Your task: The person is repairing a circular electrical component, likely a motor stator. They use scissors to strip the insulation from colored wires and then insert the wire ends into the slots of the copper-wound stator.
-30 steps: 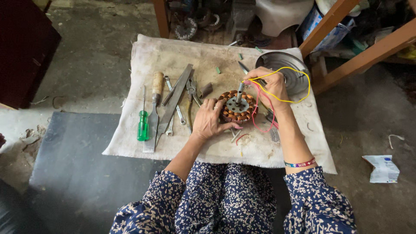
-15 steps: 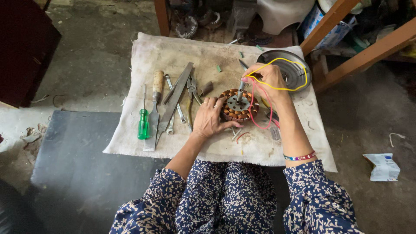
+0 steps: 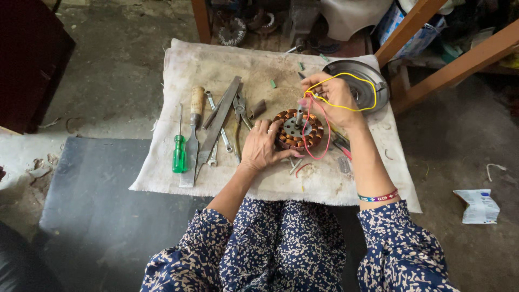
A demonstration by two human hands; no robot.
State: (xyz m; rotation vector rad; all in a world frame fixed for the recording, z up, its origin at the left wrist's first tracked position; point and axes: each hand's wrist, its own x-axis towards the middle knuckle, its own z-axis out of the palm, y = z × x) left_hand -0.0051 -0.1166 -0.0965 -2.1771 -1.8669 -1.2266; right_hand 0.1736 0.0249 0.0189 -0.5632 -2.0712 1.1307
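The stator (image 3: 294, 130) sits near the middle of the cloth (image 3: 189, 65), a round ring of copper-brown coils around a grey hub with small holes and a short shaft standing up from it. My left hand (image 3: 262, 147) lies over its near-left edge, fingers curled on the coils, gripping it in place. My right hand (image 3: 334, 97) is raised just beyond it, fingers pinched on two wires: one yellow wire (image 3: 351, 81) looping out over the grey metal disc (image 3: 373, 81), and one red wire (image 3: 313, 132) hanging down across the stator's right side.

To the left lie one green screwdriver (image 3: 178, 154), one wooden-handled chisel (image 3: 192, 135), one long flat file (image 3: 219, 121), one spanner (image 3: 219, 135) and one pair of pliers (image 3: 239, 111). Two small green bits (image 3: 273, 84) lie on the cloth farther back.
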